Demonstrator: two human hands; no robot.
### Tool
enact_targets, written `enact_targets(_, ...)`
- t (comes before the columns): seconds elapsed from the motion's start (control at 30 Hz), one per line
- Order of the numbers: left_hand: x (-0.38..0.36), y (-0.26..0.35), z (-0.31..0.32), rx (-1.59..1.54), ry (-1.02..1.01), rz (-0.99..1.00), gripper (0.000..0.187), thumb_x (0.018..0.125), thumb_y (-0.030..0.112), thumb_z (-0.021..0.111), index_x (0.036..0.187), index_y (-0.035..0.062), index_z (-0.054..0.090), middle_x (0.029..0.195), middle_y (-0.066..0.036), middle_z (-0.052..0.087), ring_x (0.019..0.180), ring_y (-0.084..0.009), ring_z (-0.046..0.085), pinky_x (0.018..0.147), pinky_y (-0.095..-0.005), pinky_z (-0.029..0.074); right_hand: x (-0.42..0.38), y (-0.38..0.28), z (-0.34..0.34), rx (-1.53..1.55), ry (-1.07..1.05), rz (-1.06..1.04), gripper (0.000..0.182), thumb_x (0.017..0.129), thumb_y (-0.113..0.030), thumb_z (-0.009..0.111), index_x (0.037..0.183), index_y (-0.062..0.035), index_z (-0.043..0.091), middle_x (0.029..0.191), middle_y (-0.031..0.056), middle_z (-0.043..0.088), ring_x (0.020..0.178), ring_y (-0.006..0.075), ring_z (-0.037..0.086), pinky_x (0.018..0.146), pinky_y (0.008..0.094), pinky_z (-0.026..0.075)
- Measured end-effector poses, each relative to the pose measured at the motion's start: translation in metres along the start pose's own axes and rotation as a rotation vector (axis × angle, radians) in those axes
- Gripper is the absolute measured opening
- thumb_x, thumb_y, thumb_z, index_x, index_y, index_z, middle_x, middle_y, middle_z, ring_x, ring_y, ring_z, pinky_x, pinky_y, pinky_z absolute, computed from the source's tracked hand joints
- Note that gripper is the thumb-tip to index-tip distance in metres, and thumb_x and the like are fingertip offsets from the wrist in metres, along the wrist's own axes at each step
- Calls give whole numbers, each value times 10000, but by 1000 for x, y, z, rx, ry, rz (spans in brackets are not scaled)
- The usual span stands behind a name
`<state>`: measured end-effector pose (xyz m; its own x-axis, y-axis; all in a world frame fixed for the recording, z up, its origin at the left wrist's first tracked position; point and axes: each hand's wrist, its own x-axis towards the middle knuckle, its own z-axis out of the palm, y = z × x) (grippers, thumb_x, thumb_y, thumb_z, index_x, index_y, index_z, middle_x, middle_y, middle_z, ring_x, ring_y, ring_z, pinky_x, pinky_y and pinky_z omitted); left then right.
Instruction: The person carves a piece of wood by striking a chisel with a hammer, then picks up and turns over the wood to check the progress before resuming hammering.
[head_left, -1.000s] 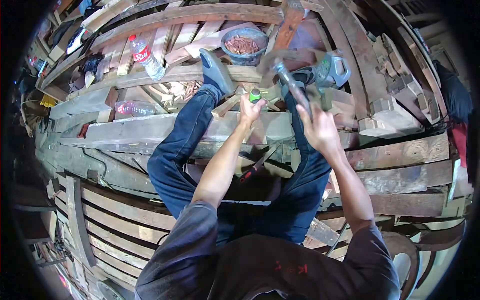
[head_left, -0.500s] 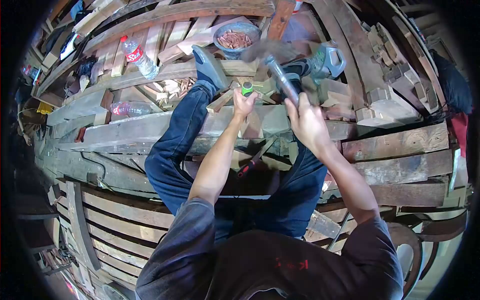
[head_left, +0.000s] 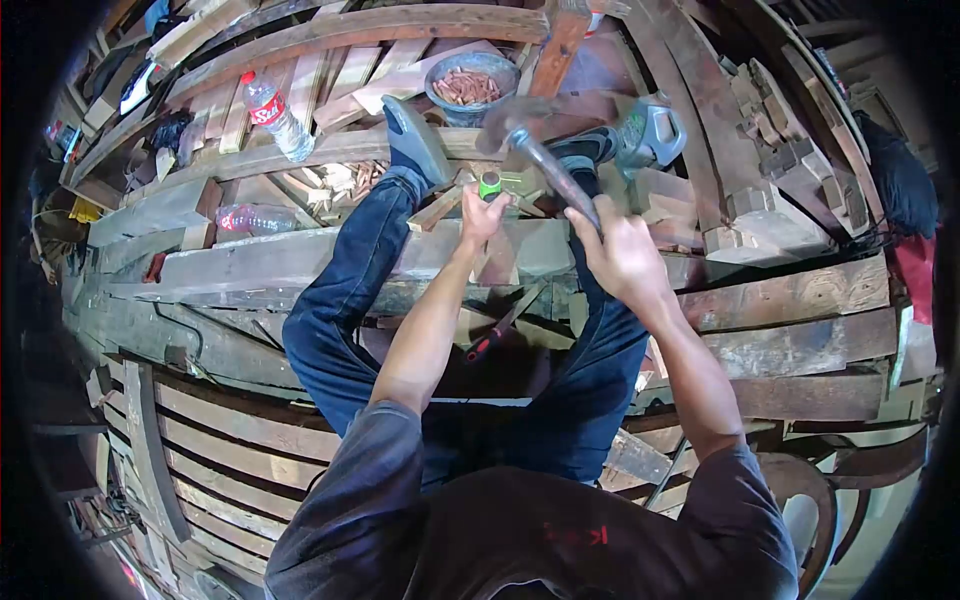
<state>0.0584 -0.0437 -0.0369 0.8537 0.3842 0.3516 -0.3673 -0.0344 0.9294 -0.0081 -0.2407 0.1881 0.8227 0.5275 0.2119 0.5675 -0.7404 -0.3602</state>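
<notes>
Half of what I'm working on is hidden by my own hands, tbh. My left hand (head_left: pixel 481 215) is clenched around a green-capped tool (head_left: pixel 490 185), and only its cap pokes out above my fingers, so I can't make out the tip or what it's pressed into. My right hand (head_left: pixel 622 250) is gripping a hammer (head_left: pixel 548 160) by the handle; the head is raised and smeared with motion blur, so its shape is hard to read. The hammer head sits just far and right of the green cap, apart from it.

Both hands are over a thick grey timber beam (head_left: pixel 260 260) that runs left to right across my knees, with small wood offcuts (head_left: pixel 436 208) lying just left of my left hand. My legs in blue jeans (head_left: pixel 340 300) straddle the beam, and a red-handled tool (head_left: pixel 495 335) lies in the gap below my wrists, partly shadowed. Farther off there's a round bowl of reddish pegs (head_left: pixel 470 85), a cola bottle (head_left: pixel 272 115) on the far left, a second plastic bottle (head_left: pixel 262 217) lying on its side, and a power tool (head_left: pixel 650 135) behind the hammer, partly blocked by it.
</notes>
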Motion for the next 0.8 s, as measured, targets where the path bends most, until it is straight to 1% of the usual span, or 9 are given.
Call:
enact_targets(0.1,-9,-3,-2,6,7,-40,210,700,184,682,614,6,611,507,-69,556,464,-176,523,482,-337,405,-1,-6,14,33,116,59,323,957,-319,569,975,-4,501,627,274,588,623,488,601,529,562,469)
enact_targets(0.2,-5,-4,-2,27,20,-5,207,700,189,684,616,10,625,499,-64,549,450,-171,513,476,-336,400,-3,4,13,-186,-149,87,359,971,-376,526,965,-19,497,689,292,609,685,505,611,583,579,482)
enact_targets(0.23,-4,-5,-3,14,25,14,222,697,195,686,595,12,611,491,-62,539,439,-173,499,472,-336,394,1,5,8,-85,-192,138,390,981,-417,484,968,-27,493,748,311,624,738,523,611,634,590,491)
enact_targets(0.33,-5,-10,-5,-42,44,-22,239,699,202,685,580,13,600,484,-58,529,432,-172,489,466,-337,388,3,-6,-3,-51,-46,149,376,981,-401,490,976,-25,495,754,320,625,741,527,610,639,582,496)
enact_targets(0.47,-4,-15,-5,-53,43,-39,237,707,189,670,563,15,596,476,-48,529,427,-155,489,453,-331,388,3,-11,9,10,-116,264,378,982,-387,493,969,-10,493,744,319,625,738,519,615,647,577,499)
enact_targets(0.5,-4,-10,-4,-60,45,-33,236,707,185,664,560,14,593,471,-51,531,421,-154,493,453,-329,394,-1,-8,5,-114,-163,116,386,984,-381,489,962,3,494,742,317,626,732,511,621,655,570,504)
enact_targets(0.6,-5,1,-4,-112,58,-68,229,706,178,659,561,12,598,467,-53,531,416,-153,495,451,-327,397,2,-13,-4,-62,-210,132,375,983,-364,496,958,10,492,730,308,628,722,506,625,659,561,510)
enact_targets(0.73,-4,4,-2,34,68,44,222,718,159,661,558,17,598,483,-60,545,437,-158,505,475,-329,407,3,-25,-3,45,-102,201,386,985,-375,485,990,11,504,737,304,630,759,491,633,699,569,505)
enact_targets(0.8,-8,4,-2,3,24,-26,227,721,168,665,563,19,600,492,-68,548,452,-163,514,484,-334,406,1,-16,7,-34,-143,160,377,981,-367,496,999,10,508,714,308,622,743,492,631,666,576,499)
